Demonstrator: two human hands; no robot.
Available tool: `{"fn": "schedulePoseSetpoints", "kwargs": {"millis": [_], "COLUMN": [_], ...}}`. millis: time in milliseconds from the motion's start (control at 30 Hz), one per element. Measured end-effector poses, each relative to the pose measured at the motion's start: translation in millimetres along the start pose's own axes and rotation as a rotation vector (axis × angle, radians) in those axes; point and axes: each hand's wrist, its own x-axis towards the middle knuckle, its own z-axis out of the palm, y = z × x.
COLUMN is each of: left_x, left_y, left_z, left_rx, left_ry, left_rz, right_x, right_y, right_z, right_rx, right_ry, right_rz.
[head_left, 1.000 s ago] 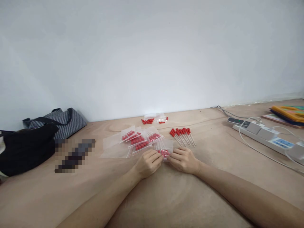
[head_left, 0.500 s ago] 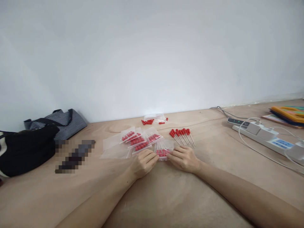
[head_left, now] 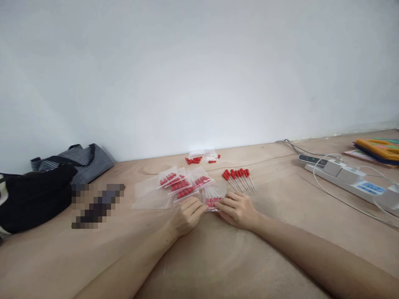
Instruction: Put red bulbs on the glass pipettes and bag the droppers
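Observation:
A clear zip bag (head_left: 214,191) lies on the table with several red-capped droppers inside, their red ends towards me. My left hand (head_left: 190,214) pinches the near left corner of this bag. On the bag's near edge, further right, the fingers of my right hand (head_left: 237,209) are closed and cover part of the red ends. Several filled zip bags (head_left: 183,192) overlap just beyond my left hand. Loose droppers with red bulbs and pale stems (head_left: 240,178) lie fanned out beyond my right hand.
Red bulbs (head_left: 193,160) and a clear bag (head_left: 202,153) lie near the wall. Flat plastic bags (head_left: 152,193) are at left, beside a blurred dark object (head_left: 99,205) and a black bag (head_left: 37,199). A power strip (head_left: 352,176) with cables stands at right.
My right hand has slid a little to the left along the bag's near edge, closer to my left hand. My left hand stays at its corner.

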Motion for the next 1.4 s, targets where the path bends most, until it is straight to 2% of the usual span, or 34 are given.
{"fn": "schedulePoseSetpoints", "kwargs": {"millis": [100,267,500,633,933,1067,1200,1300,1400], "left_x": [1,2,7,6,7,7,5,7,13], "left_y": [3,6,6,7,8,12,25,35,35], "left_z": [2.6,2.6,4.0,6.8,3.5,-1.8,-5.9,-10.0,-16.8], "left_rx": [0.006,0.040,0.071,0.080,0.059,0.075,-0.040,-0.230,-0.423], "left_ry": [-0.030,-0.044,-0.031,-0.017,0.049,-0.041,-0.141,-0.108,-0.032], "left_rz": [0.020,0.034,0.140,0.144,0.101,0.015,-0.218,-0.395,-0.563], "right_x": [3,2,0,-3,-12,-14,-20,-27,-31], "right_y": [-6,-8,-6,-4,8,15,30,44,57], "right_z": [5,6,4,2,-12,-16,-18,-20,-22], "right_rx": [-0.013,-0.020,-0.023,-0.012,-0.081,-0.057,0.196,0.410,0.447], "right_ry": [-0.020,0.029,0.072,0.037,-0.037,-0.043,-0.210,-0.297,-0.257], "right_rz": [-0.009,-0.043,-0.052,-0.084,-0.054,-0.048,0.069,0.240,0.445]}}
